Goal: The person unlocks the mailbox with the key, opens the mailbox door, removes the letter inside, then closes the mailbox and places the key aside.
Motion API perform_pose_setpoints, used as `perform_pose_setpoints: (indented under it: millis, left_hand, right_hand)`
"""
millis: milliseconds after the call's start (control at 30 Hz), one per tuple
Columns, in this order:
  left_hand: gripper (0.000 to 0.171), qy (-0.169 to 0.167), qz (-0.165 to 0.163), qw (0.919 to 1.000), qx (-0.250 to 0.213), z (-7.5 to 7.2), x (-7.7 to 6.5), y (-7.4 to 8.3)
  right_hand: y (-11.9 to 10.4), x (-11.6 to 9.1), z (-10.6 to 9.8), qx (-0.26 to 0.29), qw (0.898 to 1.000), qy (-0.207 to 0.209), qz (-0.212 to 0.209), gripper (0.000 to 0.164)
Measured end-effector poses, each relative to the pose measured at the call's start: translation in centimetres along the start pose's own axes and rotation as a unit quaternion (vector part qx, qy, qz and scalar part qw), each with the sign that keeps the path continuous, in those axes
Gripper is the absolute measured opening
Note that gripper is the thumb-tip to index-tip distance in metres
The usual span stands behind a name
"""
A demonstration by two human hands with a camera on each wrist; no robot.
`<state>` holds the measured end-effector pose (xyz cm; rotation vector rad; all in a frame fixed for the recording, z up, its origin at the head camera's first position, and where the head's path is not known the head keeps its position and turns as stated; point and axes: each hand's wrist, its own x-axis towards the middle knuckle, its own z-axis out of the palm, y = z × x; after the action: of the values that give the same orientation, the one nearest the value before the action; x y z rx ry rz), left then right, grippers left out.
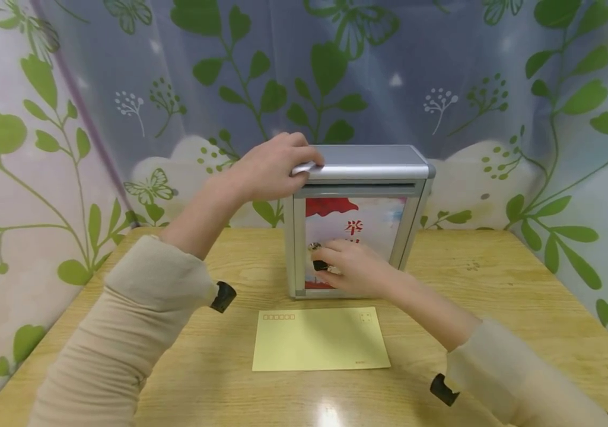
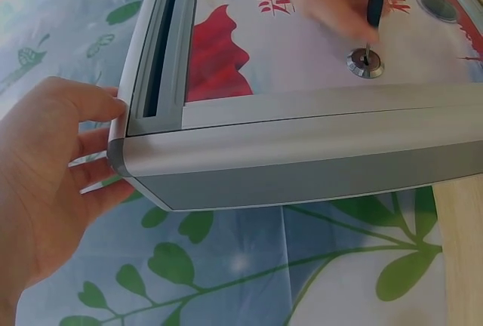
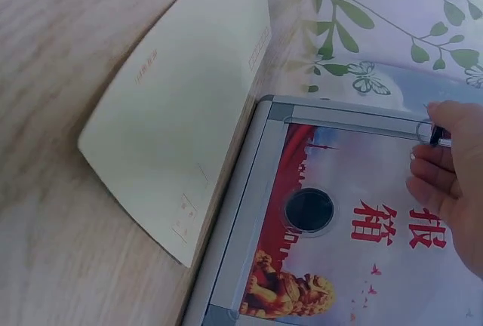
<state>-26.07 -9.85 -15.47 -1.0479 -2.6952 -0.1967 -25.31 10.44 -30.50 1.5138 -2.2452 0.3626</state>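
A silver metal drop box (image 1: 368, 155) stands on the table, with a slot along its upper front and a red-and-white poster with Chinese characters below. My left hand (image 1: 271, 169) grips its top left corner, thumb at the front edge and fingers behind, as the left wrist view shows. My right hand (image 1: 357, 270) is in front of the panel and pinches a black-headed key (image 2: 374, 10). The key's shaft is in a round lock (image 2: 365, 63) near the panel's left edge. A yellow envelope (image 1: 320, 341) lies flat just before the box.
The wooden table (image 1: 218, 379) reaches back to a patterned curtain (image 1: 165, 71) with green leaves, close behind the box. A round dark window (image 3: 309, 210) sits low in the box's front panel. Black wrist mounts (image 1: 223, 296) stick out below both sleeves.
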Motion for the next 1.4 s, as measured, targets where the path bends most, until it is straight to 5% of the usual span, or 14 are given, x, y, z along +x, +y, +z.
perform_pose_setpoints:
  millis: [200, 400, 800, 967, 1167, 1400]
  left_hand:
    - [0.030, 0.012, 0.001, 0.9999, 0.003, 0.3, 0.0, 0.0]
    - [0.032, 0.028, 0.003, 0.9996, 0.011, 0.7, -0.2, 0.1]
    - [0.034, 0.061, 0.029, 0.9972, 0.034, 1.4, -0.6, 0.1]
    - [0.029, 0.089, 0.061, 0.9935, 0.037, 1.9, -0.9, -0.1]
    - [0.031, 0.126, 0.088, 0.9871, 0.043, 2.6, -1.0, -0.5]
    - [0.026, 0.255, 0.120, 0.9575, 0.061, 3.8, -1.7, -1.4]
  right_hand:
    - [0.0, -2.7, -1.0, 0.099, 0.992, -0.069, 0.041, 0.021]
    - [0.9, -6.8, -1.4, 0.177, 0.963, -0.148, 0.137, 0.022]
    - [2.4, -12.2, -0.8, 0.138, 0.941, -0.246, 0.186, 0.010]
    - [2.7, -13.1, 0.0, 0.122, 0.940, -0.262, 0.181, 0.009]
    - [2.7, -13.4, 0.4, 0.101, 0.951, -0.250, 0.154, 0.012]
    - [2.7, -13.5, 0.8, 0.099, 0.953, -0.238, 0.158, 0.019]
